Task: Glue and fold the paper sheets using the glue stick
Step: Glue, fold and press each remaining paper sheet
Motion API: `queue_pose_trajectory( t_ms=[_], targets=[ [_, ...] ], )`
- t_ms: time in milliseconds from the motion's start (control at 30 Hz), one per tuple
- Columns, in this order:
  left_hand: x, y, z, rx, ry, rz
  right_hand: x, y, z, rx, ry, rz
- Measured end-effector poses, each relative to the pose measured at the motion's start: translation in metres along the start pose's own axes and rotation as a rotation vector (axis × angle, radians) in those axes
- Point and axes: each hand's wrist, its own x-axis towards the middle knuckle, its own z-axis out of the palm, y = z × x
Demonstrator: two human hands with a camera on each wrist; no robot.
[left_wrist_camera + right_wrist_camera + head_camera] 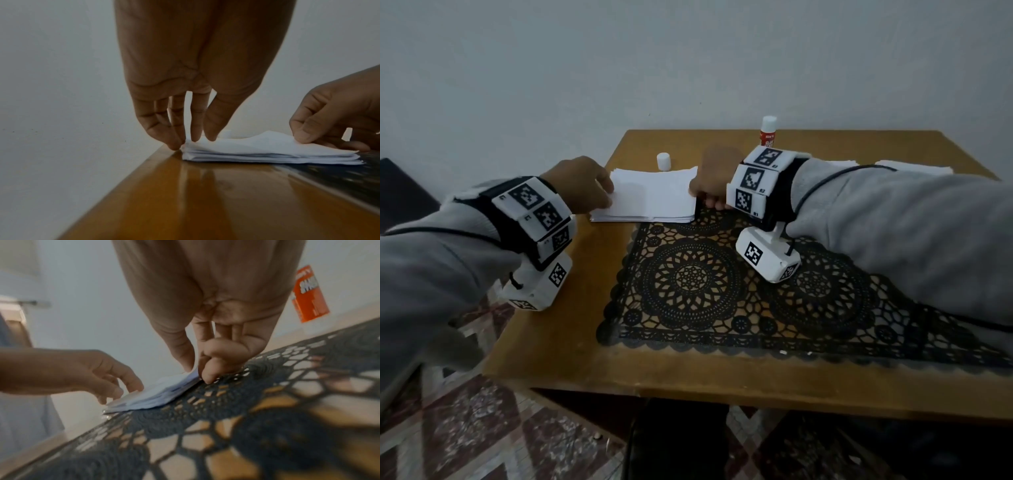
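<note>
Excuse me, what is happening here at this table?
A person works on a stack of white paper sheets on a wooden table. The left hand presses the stack's left edge; the right hand pinches the top sheet at the right edge. The glue stick stands uncapped behind, untouched, its cap apart.

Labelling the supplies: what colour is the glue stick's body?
Red, with a white top; the glue stick shows best in the head view.
</note>
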Motion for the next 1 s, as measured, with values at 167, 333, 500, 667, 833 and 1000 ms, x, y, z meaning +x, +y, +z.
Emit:
queue_pose_trajectory(
  t_ms=[167, 333, 500, 667, 833, 1000],
  targets=[
    [-0.017, 0.02, -0.003, 0.043, 0.079, 0.051, -0.03, 0.032, -0.017, -0.037, 0.102, -0.034],
    [-0.039, 0.083, -0.014, -0.028, 0.139, 0.272, -0.078, 0.096, -0.047, -0.056, 0.283, 0.006],
    [-0.05, 0.173, -0.006, 0.023, 0.06, 0.548, -0.115, 0.169, -0.052, -0.098, 0.323, 0.083],
    [-0.033, 0.238, 0.025, 0.142, -0.099, 0.67, -0.129, 0.215, -0.05, -0.086, 0.362, 0.135],
    [-0.013, 0.267, 0.047, 0.243, -0.082, 0.685, -0.127, 0.225, -0.052, 0.103, 0.462, 0.121],
    [-0.003, 0.275, 0.056, 0.267, -0.061, 0.686, -0.122, 0.229, -0.05, 0.125, 0.437, 0.089]
  ],
)
